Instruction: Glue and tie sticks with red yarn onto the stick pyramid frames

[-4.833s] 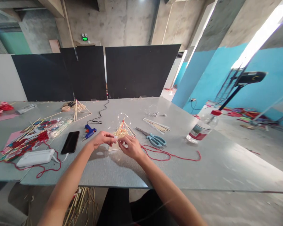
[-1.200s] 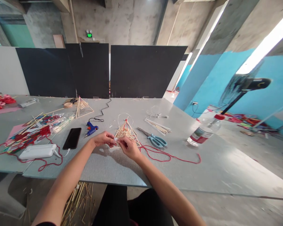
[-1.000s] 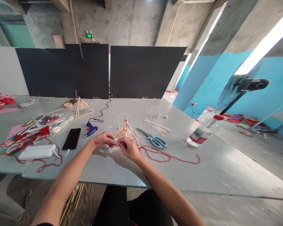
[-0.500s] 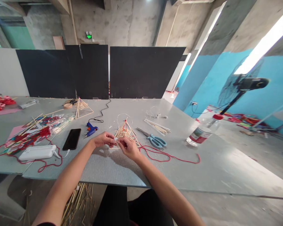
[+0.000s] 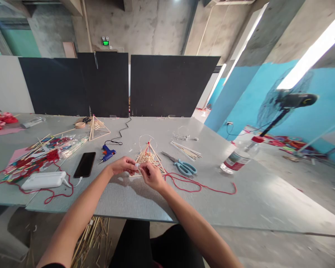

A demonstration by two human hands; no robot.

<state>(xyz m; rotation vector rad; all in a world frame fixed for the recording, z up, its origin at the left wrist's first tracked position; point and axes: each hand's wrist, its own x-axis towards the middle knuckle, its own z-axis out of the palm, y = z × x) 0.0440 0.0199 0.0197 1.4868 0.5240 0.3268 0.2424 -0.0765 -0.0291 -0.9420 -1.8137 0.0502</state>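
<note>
My left hand [image 5: 124,165] and my right hand [image 5: 151,174] meet close together, fingers of both pinched on a small whitish piece [image 5: 137,165] whose kind is too small to make out. Just behind them stands a pyramid of thin wooden sticks [image 5: 153,152], with a red tip and red yarn on it; my hands hide part of its front. A loop of thin white string [image 5: 140,138] shows behind the tip. Right of the pyramid lie scissors with blue handles [image 5: 185,167], and red yarn [image 5: 195,188] trails from its base across the table.
On the left are a blue glue gun [image 5: 108,153], a phone [image 5: 85,165], a white power bank [image 5: 44,180] and a second stick pyramid [image 5: 99,128]. Loose sticks [image 5: 185,150] and a plastic bottle [image 5: 237,160] stand or lie to the right. Black panels [image 5: 170,85] line the table's back.
Both hands stay at nearly the same spot, still pinching. The whitish piece between the fingertips shows a little more plainly. The view has shifted very slightly.
</note>
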